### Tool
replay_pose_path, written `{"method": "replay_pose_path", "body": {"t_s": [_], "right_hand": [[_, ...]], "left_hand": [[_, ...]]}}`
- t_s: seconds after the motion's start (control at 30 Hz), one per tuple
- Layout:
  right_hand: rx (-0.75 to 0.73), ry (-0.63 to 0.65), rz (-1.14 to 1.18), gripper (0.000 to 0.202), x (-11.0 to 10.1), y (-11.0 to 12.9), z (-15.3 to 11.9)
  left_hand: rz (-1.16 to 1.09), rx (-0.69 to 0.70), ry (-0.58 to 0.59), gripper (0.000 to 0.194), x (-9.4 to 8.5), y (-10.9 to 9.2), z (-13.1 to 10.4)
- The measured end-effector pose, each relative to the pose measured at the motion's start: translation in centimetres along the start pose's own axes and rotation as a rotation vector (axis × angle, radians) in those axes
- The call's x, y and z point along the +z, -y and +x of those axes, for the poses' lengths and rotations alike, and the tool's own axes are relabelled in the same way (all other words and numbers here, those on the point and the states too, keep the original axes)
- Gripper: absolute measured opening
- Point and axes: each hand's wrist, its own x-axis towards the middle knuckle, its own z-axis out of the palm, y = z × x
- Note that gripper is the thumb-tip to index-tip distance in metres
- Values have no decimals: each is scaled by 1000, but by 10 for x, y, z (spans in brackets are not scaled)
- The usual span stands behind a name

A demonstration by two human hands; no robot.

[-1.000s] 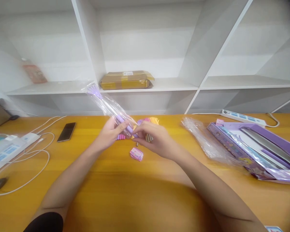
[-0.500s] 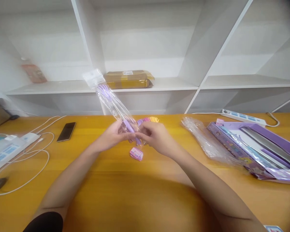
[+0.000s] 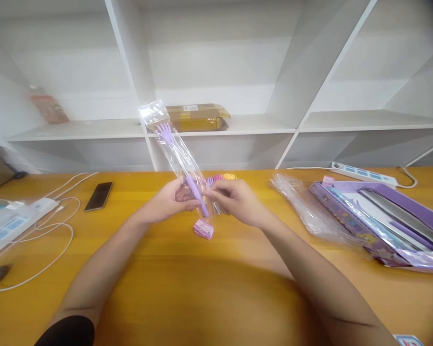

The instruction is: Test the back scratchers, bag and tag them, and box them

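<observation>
A lilac back scratcher (image 3: 195, 191) with a hand-shaped head lies inside a clear plastic bag (image 3: 154, 113), tilted with its head up and to the left. My left hand (image 3: 173, 202) is closed around the bag at the handle from the left. From the right, my right hand (image 3: 236, 199) pinches the bag's edge beside the handle. A small stack of pink printed cards (image 3: 203, 229) lies on the table just below the handle's end. Behind my right hand sits a row of purple, pink and yellow coiled rings (image 3: 222, 178), partly covered.
On the right, a purple box (image 3: 393, 192) holds several long items, with clear plastic bags (image 3: 310, 211) beside it. A phone (image 3: 98, 196), white cables and a power strip (image 3: 21, 228) are at left. A taped brown parcel (image 3: 202, 117) rests on the shelf.
The bagged back scratcher has turned a little, its head shifting right so the fingers of the head face me. My right thumb has drawn back from the handle to the bag's edge.
</observation>
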Motion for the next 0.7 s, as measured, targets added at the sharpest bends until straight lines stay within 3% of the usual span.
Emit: {"method": "replay_pose_path", "body": {"t_s": [0.17, 0.27, 0.4, 0.57, 0.7], "right_hand": [[43, 22, 32, 45, -11, 2, -3], [82, 98, 9, 40, -18, 2, -4], [165, 131, 97, 44, -16, -8, 3], [345, 77, 411, 50, 21, -47, -3], [466, 278, 571, 52, 61, -79, -42]], "left_hand": [[11, -9, 15, 55, -11, 0, 1], [7, -30, 30, 54, -14, 3, 4], [-41, -115, 122, 57, -10, 23, 10], [-115, -303, 297, 67, 18, 64, -6], [-120, -492, 533, 59, 27, 70, -40]]}}
